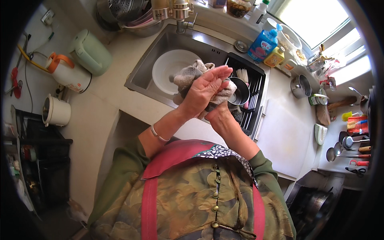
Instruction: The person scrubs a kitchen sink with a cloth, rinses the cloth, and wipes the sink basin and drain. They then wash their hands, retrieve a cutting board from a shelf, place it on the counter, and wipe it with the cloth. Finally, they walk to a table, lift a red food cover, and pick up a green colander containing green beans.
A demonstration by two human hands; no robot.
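Note:
A grey and beige cloth is bunched between my two hands over the front of the sink. My left hand presses on it from above, fingers straight and held together, with a bracelet on the wrist. Beneath the cloth is my right hand, gripping it from the other side; most of its fingers are hidden. Behind the cloth a white basin sits in the stainless steel sink. To the right of my hands, a small dark pot rests in a black drying rack.
The faucet rises at the sink's back edge. A blue pump bottle and a yellow bottle stand by the window. A white board lies right of the rack. An electric kettle and a thermal jug are at left.

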